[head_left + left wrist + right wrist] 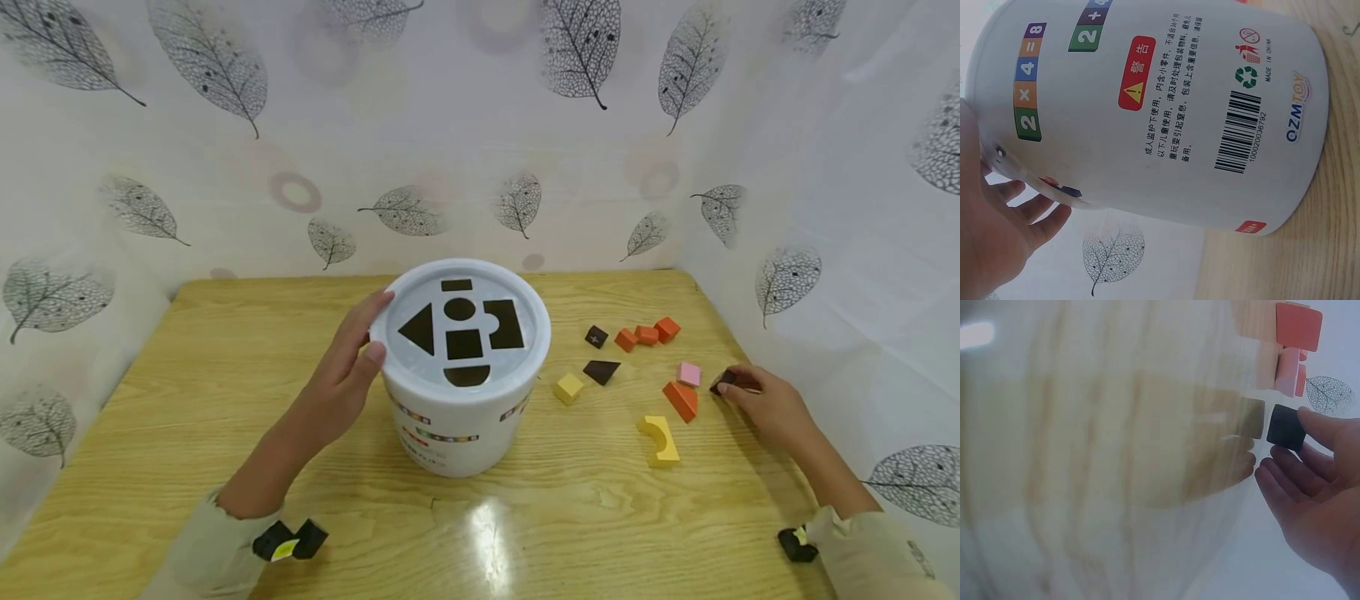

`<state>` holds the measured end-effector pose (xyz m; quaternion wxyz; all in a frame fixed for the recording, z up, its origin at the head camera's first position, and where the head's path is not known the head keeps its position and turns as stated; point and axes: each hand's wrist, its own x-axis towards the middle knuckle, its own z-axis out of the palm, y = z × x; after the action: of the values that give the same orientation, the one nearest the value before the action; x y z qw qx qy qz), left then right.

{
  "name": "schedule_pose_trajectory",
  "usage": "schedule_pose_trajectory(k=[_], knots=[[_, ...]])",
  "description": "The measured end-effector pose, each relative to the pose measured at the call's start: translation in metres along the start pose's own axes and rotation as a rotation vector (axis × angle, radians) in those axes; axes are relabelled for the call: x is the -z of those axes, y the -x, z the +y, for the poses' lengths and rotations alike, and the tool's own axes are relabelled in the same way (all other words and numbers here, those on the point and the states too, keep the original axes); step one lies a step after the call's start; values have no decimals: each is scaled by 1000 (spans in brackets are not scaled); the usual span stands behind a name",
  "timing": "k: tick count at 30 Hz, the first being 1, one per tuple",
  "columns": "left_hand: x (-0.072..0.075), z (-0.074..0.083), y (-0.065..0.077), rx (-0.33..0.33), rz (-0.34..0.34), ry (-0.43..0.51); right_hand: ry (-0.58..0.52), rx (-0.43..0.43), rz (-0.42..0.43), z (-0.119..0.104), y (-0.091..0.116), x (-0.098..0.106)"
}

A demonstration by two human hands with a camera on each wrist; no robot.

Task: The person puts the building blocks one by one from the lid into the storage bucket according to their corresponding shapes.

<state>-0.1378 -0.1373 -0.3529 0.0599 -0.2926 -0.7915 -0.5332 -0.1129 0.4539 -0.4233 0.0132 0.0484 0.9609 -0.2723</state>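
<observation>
My left hand rests against the left side of a white bucket, thumb and index finger at its lid rim. In the left wrist view, its relaxed fingers lie beside the bucket's handle. The grey lid has several dark shaped holes. At the table's right side, my right hand pinches a small black block between thumb and fingers, close over the table. Left of that hand are a pink block and an orange triangular block.
Other blocks lie right of the bucket: a black cube, a black wedge, a yellow cube, a yellow arch and orange blocks. Leaf-patterned cloth stands along the back and sides of the wooden table.
</observation>
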Motion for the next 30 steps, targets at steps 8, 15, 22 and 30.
schedule_pose_trajectory(k=[8,15,22,30], knots=[[0,1,0,-18,3,40,-38,-21,22,-8,3,2],[0,1,1,6,2,56,-47,37,60,-32,8,12],[0,2,2,17,5,62,-111,104,103,-76,12,18],[1,4,2,29,5,43,-231,184,85,-136,10,15]])
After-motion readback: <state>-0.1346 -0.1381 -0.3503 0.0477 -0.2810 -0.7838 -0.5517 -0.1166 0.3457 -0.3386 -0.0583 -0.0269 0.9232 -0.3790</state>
